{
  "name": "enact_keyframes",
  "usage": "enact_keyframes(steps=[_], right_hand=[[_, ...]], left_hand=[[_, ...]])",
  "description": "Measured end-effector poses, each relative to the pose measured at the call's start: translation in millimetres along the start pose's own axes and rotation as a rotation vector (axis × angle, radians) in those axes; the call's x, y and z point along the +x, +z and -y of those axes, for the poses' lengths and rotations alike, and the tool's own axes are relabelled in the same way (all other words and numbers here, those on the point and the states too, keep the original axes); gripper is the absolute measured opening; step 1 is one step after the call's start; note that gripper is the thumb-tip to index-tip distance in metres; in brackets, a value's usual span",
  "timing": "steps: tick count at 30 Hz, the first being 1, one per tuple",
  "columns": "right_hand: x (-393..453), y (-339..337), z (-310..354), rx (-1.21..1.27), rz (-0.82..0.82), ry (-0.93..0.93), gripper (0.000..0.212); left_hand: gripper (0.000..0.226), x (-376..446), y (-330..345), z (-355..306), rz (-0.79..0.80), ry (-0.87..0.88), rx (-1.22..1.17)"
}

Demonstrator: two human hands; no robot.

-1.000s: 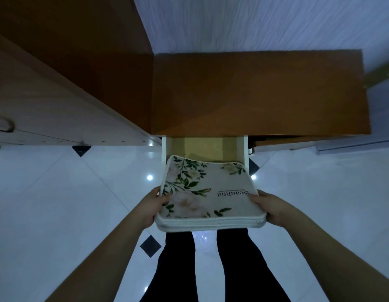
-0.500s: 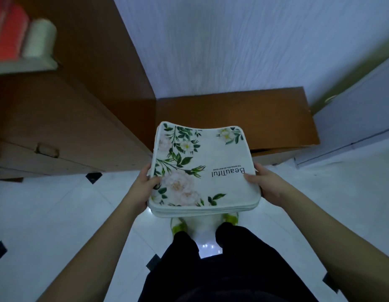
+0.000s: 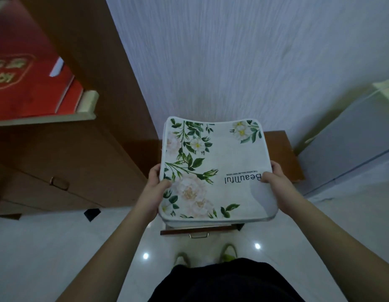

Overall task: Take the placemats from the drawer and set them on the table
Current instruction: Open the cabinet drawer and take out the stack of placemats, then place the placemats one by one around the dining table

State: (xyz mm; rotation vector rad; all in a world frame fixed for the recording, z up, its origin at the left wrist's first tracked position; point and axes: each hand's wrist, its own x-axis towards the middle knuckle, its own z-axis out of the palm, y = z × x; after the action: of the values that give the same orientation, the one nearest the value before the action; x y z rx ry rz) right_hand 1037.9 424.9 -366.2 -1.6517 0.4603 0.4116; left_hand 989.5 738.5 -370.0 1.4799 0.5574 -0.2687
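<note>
A pale grey wall with fine lines (image 3: 232, 62) fills the top. Below is a shiny white tiled floor (image 3: 47, 247) with small black squares. On the left stands a big brown wooden cupboard (image 3: 69, 153) with a metal handle, and on its shelf lies a flat red box with gold writing (image 3: 25, 83); the box is cut off at the edge and its writing is too blurry to read.

In the middle, held up in the air, is a stack of white cloth placemats with green leaves and pale flowers (image 3: 215, 171). The top one says "Beautiful" in dark letters, upside down from here, with a small line of words next to it that is too tiny to read. The left hand (image 3: 154, 188) grips the left edge of the stack, thumb on top. The right hand (image 3: 274, 182) grips the right edge the same way. The other fingers are hidden under the stack.

Just under the stack peeks the front of an open brown wooden drawer with a small metal handle (image 3: 197, 231). The rest of it is hidden.
</note>
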Motion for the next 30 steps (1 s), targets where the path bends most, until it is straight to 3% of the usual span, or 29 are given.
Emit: enact_keyframes(steps=[2, 7, 12, 16, 22, 30], right_hand=[[-9.1, 2.2, 10.6, -0.02, -0.011, -0.064, 0.066], [-38.9, 23.0, 23.2, 0.032, -0.141, -0.172, 0.04], [-72.4, 36.7, 10.7, 0.002, -0.358, -0.175, 0.046], [-100.2, 33.8, -8.0, 0.05, -0.478, -0.186, 0.042], [-166.1, -2.3, -38.4, 0.122, -0.71, -0.147, 0.042], [-275.3, -59.8, -106.0, 0.275, -1.019, -0.106, 0.039]], left_hand=[[0.055, 1.1, -2.6, -9.0, 0.032, 0.025, 0.01], [0.056, 3.6, -11.9, -33.1, 0.13, 0.063, 0.035], [0.035, 8.9, -14.2, -47.2, 0.22, 0.11, 0.104], [0.034, 7.8, -1.4, -53.0, 0.337, 0.196, 0.209], [0.027, -6.4, 56.0, -53.8, 0.573, 0.184, 0.238], [0.036, -74.8, 154.4, -40.4, 0.888, 0.239, 0.359]])
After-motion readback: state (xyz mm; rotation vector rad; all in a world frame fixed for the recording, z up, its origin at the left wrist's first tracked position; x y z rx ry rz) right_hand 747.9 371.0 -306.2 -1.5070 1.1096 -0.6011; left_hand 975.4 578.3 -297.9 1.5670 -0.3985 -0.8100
